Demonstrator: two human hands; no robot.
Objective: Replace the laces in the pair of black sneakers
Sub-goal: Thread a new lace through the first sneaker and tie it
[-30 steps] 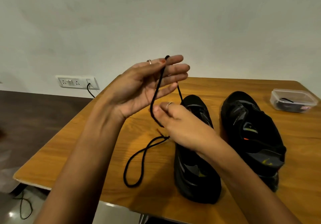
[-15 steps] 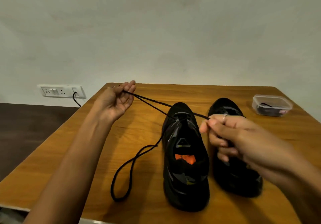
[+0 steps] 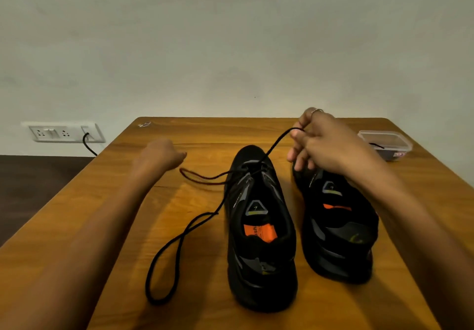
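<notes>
My left grip (image 3: pixel 164 154) looks curled just beside the slack lace (image 3: pixel 179 240) on the counter (image 3: pixel 123 201), though I cannot tell whether it holds any. Below my right grip (image 3: pixel 318 142), which pinches the lace end taut, the nearer sneaker (image 3: pixel 259 227) stays threaded.

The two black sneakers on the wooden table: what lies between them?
In the head view, only a narrow strip of bare wooden table shows between the left black sneaker and the right black sneaker; they stand apart.
</notes>
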